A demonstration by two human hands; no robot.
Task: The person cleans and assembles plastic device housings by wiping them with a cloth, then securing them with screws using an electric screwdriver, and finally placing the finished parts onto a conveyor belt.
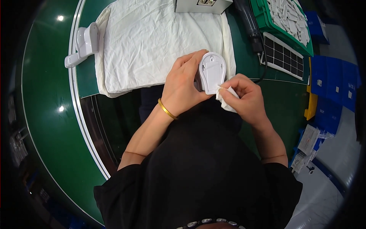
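Note:
My left hand [182, 82] is wrapped round the side of a white plastic device housing [212, 70]. The housing has a rounded far end, a narrower near end and a recessed panel facing up. A crumpled white cloth [227, 104] is pinched in my right hand [247, 96], whose fingertips meet the near right corner of the housing. Both hands are just off the near edge of a white fabric cover [152, 42] spread on the green table. A second white plastic device [88, 40], with a jutting handle-like part, rests at the cover's left edge.
At the back stands a light metal box [187, 6]. A dark electric screwdriver [248, 21] with a cable lies right of it. Beyond are a green bin [263, 21] of small white parts, a black sheet with a white grid [284, 57] and blue bins [329, 74].

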